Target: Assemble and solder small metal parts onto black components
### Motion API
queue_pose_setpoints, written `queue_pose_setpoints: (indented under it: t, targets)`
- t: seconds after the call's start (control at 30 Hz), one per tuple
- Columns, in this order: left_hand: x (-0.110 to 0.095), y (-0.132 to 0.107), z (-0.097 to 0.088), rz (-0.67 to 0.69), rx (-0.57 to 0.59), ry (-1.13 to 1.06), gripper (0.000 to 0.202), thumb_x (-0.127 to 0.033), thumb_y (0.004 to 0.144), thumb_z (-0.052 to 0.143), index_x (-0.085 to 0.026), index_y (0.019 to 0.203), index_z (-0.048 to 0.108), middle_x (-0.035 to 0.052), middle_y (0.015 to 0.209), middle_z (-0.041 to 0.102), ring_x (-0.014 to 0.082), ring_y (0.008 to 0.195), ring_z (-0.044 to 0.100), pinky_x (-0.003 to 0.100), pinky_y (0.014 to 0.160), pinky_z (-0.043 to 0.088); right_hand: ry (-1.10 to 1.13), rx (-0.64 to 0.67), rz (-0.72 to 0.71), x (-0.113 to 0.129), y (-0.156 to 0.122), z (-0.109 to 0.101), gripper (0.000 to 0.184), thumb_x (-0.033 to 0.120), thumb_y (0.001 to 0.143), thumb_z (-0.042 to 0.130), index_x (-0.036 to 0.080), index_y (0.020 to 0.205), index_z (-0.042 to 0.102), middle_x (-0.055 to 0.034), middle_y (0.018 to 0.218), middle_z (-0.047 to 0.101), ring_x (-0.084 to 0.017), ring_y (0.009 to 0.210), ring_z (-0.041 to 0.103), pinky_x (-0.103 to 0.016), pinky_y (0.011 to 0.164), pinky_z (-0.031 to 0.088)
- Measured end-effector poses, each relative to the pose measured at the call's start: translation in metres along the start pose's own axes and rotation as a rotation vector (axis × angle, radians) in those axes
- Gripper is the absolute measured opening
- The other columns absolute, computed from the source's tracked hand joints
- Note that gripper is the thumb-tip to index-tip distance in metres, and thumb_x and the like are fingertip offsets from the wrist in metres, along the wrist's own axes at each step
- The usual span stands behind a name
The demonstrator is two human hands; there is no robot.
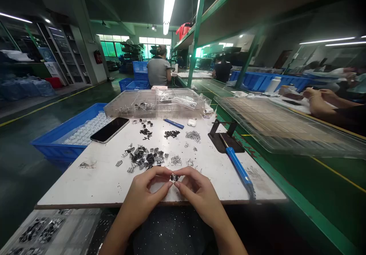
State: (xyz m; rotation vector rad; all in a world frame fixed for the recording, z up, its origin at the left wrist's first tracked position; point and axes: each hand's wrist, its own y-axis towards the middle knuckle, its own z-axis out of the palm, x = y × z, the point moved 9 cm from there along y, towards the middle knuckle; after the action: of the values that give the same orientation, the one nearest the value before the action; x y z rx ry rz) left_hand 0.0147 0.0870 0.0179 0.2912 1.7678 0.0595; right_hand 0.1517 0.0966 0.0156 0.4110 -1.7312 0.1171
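Between my two hands, near the table's front edge, is a small black and silver metal part (174,177). My left hand (150,186) pinches it from the left with thumb and forefinger. From the right, my right hand (197,188) pinches the same part in the same way. Just beyond my fingers lies a heap of black and silver metal pieces (143,155). A little pile of small silver pieces (176,160) sits to the right of that heap. Farther back are a pile of black pieces (172,134) and a pile of tiny silver pieces (193,136).
A blue soldering iron (237,165) rests on a black stand (221,142) at the right. A phone (110,129), blue pen-like tool (174,123) and white case (191,122) lie on the white table (100,186). Clear divided trays (145,112) stand behind; a blue crate (51,144) is left.
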Motion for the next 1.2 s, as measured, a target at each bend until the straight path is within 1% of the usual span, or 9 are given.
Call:
queue_pose_setpoints:
  t: [0.23, 0.47, 0.63, 0.77, 0.9, 1.0, 1.07, 1.13, 1.2]
  targets:
    - [0.001, -0.001, -0.001, -0.012, -0.008, 0.009, 0.015, -0.024, 0.084, 0.060, -0.023, 0.099, 0.062, 0.0023, 0.100, 0.066, 0.0178, 0.096, 0.063, 0.028, 0.087, 0.052, -0.021, -0.022, -0.047, 0.003, -0.001, -0.001, 0.017, 0.024, 0.085, 0.059, 0.024, 0.101, 0.065, 0.0005, 0.081, 0.059, -0.012, 0.064, 0.049, -0.024, 0.059, 0.039]
    - [0.000, 0.000, 0.000, 0.010, -0.014, 0.008, 0.016, -0.023, 0.083, 0.061, -0.022, 0.099, 0.062, 0.0030, 0.099, 0.067, 0.0190, 0.096, 0.063, 0.031, 0.088, 0.052, -0.039, 0.001, -0.070, 0.008, 0.001, 0.001, 0.023, 0.025, 0.087, 0.057, 0.023, 0.108, 0.065, -0.0025, 0.089, 0.062, -0.013, 0.066, 0.051, -0.026, 0.061, 0.042]
    - [-0.002, 0.000, -0.001, 0.018, -0.020, 0.031, 0.015, -0.022, 0.083, 0.061, -0.023, 0.098, 0.060, 0.0014, 0.097, 0.067, 0.0181, 0.095, 0.063, 0.029, 0.086, 0.052, -0.063, 0.019, -0.090, 0.011, 0.001, 0.002, 0.023, 0.030, 0.087, 0.059, 0.026, 0.108, 0.065, -0.0020, 0.089, 0.060, -0.014, 0.069, 0.052, -0.026, 0.063, 0.043]
    - [-0.001, -0.001, 0.000, 0.014, -0.026, 0.096, 0.015, -0.022, 0.083, 0.060, -0.024, 0.098, 0.059, 0.0015, 0.098, 0.067, 0.0187, 0.095, 0.063, 0.030, 0.085, 0.052, -0.058, 0.006, -0.048, 0.009, 0.001, 0.000, 0.018, 0.031, 0.083, 0.063, 0.023, 0.099, 0.065, -0.0012, 0.085, 0.060, -0.013, 0.067, 0.053, -0.024, 0.059, 0.042]
    - [-0.005, -0.001, 0.001, 0.012, -0.039, 0.004, 0.023, -0.023, 0.083, 0.060, -0.023, 0.104, 0.052, 0.0035, 0.102, 0.066, 0.0192, 0.100, 0.062, 0.032, 0.090, 0.050, 0.003, -0.059, -0.048, 0.008, 0.000, -0.005, 0.013, 0.030, 0.082, 0.064, 0.021, 0.092, 0.064, -0.0009, 0.083, 0.059, -0.012, 0.064, 0.054, -0.022, 0.054, 0.043]
    - [-0.010, 0.002, -0.003, 0.019, -0.075, -0.076, 0.021, -0.025, 0.086, 0.056, -0.021, 0.106, 0.050, 0.0056, 0.102, 0.065, 0.0195, 0.101, 0.061, 0.035, 0.092, 0.049, 0.026, -0.186, -0.087, 0.009, -0.003, -0.014, 0.014, 0.031, 0.084, 0.060, 0.021, 0.094, 0.063, -0.0022, 0.086, 0.058, -0.012, 0.061, 0.054, -0.023, 0.052, 0.046]
    - [-0.012, 0.006, -0.008, 0.039, -0.105, 0.028, 0.016, -0.026, 0.087, 0.054, -0.021, 0.102, 0.053, 0.0054, 0.098, 0.065, 0.0200, 0.094, 0.062, 0.035, 0.085, 0.052, -0.015, -0.282, -0.157, 0.014, -0.006, -0.020, 0.016, 0.030, 0.086, 0.057, 0.021, 0.097, 0.064, -0.0047, 0.092, 0.059, -0.016, 0.074, 0.059, -0.027, 0.063, 0.051]
    - [-0.018, 0.010, -0.012, 0.113, -0.120, 0.292, 0.013, -0.024, 0.087, 0.053, -0.021, 0.098, 0.057, 0.0051, 0.096, 0.064, 0.0214, 0.090, 0.060, 0.036, 0.080, 0.052, -0.032, -0.339, -0.220, 0.017, -0.007, -0.024, 0.018, 0.028, 0.088, 0.054, 0.022, 0.102, 0.064, -0.0068, 0.097, 0.059, -0.020, 0.088, 0.059, -0.031, 0.077, 0.052]
    - [-0.026, 0.012, -0.011, 0.242, -0.120, 0.583, 0.013, -0.019, 0.086, 0.052, -0.021, 0.097, 0.059, 0.0055, 0.097, 0.063, 0.0238, 0.094, 0.055, 0.040, 0.080, 0.049, -0.008, -0.333, -0.237, 0.015, -0.006, -0.023, 0.020, 0.027, 0.089, 0.053, 0.022, 0.104, 0.064, -0.0076, 0.099, 0.058, -0.021, 0.094, 0.060, -0.034, 0.084, 0.051]
